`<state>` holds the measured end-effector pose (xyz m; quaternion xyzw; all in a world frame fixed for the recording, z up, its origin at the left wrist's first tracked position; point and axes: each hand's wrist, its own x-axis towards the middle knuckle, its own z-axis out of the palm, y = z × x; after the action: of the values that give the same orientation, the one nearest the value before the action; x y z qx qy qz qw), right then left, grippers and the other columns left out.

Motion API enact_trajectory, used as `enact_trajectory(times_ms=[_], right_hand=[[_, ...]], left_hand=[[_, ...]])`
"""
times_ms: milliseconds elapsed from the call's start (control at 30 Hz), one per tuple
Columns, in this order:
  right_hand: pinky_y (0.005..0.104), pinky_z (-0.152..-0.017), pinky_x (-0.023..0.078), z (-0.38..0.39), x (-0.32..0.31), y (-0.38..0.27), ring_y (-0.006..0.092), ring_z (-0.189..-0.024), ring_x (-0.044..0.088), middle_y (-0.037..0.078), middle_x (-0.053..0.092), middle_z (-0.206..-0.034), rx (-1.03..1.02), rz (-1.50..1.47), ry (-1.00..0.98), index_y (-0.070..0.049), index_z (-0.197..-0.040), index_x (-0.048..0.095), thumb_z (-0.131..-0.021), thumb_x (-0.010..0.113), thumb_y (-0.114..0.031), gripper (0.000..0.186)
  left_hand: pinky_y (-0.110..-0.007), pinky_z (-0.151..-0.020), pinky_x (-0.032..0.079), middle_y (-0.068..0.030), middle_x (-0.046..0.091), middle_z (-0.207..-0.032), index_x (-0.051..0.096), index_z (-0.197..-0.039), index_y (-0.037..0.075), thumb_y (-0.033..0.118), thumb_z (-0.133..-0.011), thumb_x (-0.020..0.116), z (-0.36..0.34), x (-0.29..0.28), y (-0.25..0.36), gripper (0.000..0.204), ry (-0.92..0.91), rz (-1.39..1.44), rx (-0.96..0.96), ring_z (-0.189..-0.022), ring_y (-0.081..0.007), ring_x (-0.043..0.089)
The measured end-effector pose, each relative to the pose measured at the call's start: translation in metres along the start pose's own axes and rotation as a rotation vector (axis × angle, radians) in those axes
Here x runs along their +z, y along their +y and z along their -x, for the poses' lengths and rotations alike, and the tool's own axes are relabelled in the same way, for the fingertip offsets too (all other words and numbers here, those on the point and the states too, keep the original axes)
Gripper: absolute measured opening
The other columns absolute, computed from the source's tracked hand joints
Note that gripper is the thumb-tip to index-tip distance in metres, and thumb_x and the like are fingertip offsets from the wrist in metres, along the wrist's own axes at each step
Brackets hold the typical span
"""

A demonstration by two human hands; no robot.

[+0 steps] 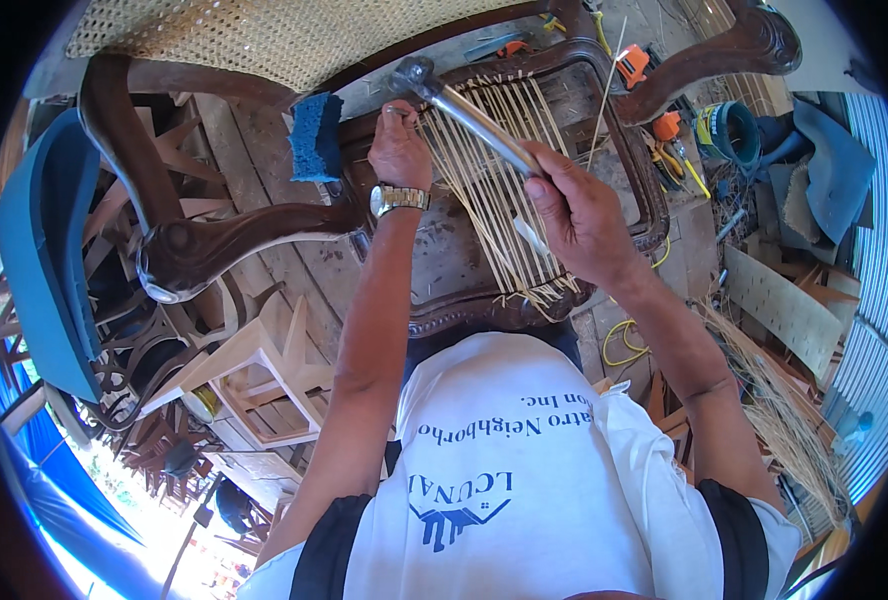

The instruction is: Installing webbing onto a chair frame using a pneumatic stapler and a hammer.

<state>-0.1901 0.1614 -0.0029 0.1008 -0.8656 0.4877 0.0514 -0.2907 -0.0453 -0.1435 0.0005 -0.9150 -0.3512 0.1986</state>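
In front of me lies a dark carved chair frame (454,318), with pale rattan strips (489,190) strung lengthwise across its seat opening. My right hand (581,215) grips the handle of a hammer (479,118), whose metal head is raised just above my left hand (401,145). The left fingers are pinched together at the far left edge of the seat frame, by the outermost strips. Whatever small thing they hold is too small to make out. A blue foam block (316,138) rests to the left of that hand.
Curved wooden arms (259,235) flank the seat, and a woven cane back (224,40) rises beyond it. Orange-handled tools (632,65) and a dark teal bucket (732,135) are on the right. Loose strands (779,420) and a yellow cord (614,345) lie nearer. Wooden chair parts (269,370) crowd the left.
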Motion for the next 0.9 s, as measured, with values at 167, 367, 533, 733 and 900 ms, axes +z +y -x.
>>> enact_trajectory(times_ms=[167, 367, 533, 733, 900], right_hand=[[0.0377, -0.061, 0.057, -0.012, 0.011, 0.012, 0.0305, -0.076, 0.071, 0.014, 0.071, -0.1, -0.071, 0.167, -0.002, -0.011, -0.132, 0.057, -0.097, 0.061, -0.018, 0.035], [0.0345, -0.063, 0.055, -0.015, 0.002, -0.011, 0.0278, -0.079, 0.071, 0.016, 0.071, -0.104, -0.048, 0.229, -0.079, -0.005, -0.131, 0.059, -0.098, 0.061, -0.014, 0.035], [0.0362, -0.056, 0.051, -0.013, 0.007, 0.001, 0.026, -0.069, 0.068, 0.013, 0.069, -0.09, -0.043, 0.299, -0.048, -0.009, -0.134, 0.058, -0.096, 0.063, -0.013, 0.039], [0.0366, -0.052, 0.051, -0.015, 0.011, 0.014, 0.0248, -0.06, 0.065, 0.008, 0.065, -0.079, -0.028, 0.392, -0.03, -0.013, -0.128, 0.06, -0.096, 0.063, -0.021, 0.033], [0.0362, -0.061, 0.055, -0.011, 0.0, -0.001, 0.0274, -0.074, 0.071, 0.013, 0.071, -0.097, -0.023, 0.187, 0.095, -0.01, -0.125, 0.062, -0.096, 0.064, -0.02, 0.031]], left_hand=[[-0.046, -0.063, 0.055, -0.0112, 0.067, -0.093, 0.059, -0.101, 0.009, 0.009, -0.094, 0.057, 0.001, 0.001, 0.002, 0.007, -0.029, -0.027, -0.006, -0.076, -0.0363, 0.067], [-0.048, -0.065, 0.055, -0.0158, 0.066, -0.1, 0.058, -0.109, 0.007, 0.013, -0.095, 0.055, 0.003, 0.006, -0.012, 0.015, -0.026, -0.031, 0.063, -0.081, -0.04, 0.067], [-0.051, -0.064, 0.054, -0.0174, 0.065, -0.097, 0.055, -0.112, 0.008, 0.011, -0.095, 0.055, -0.001, 0.002, -0.001, 0.017, -0.095, -0.052, -0.037, -0.079, -0.0436, 0.065], [-0.049, -0.062, 0.054, -0.0151, 0.066, -0.092, 0.056, -0.106, 0.01, 0.01, -0.095, 0.056, -0.001, 0.007, -0.006, 0.01, -0.036, 0.018, 0.003, -0.076, -0.0407, 0.066], [-0.046, -0.062, 0.053, -0.013, 0.068, -0.089, 0.057, -0.1, 0.012, 0.008, -0.094, 0.058, -0.005, 0.002, -0.002, 0.007, -0.053, 0.047, -0.005, -0.076, -0.0384, 0.066]])
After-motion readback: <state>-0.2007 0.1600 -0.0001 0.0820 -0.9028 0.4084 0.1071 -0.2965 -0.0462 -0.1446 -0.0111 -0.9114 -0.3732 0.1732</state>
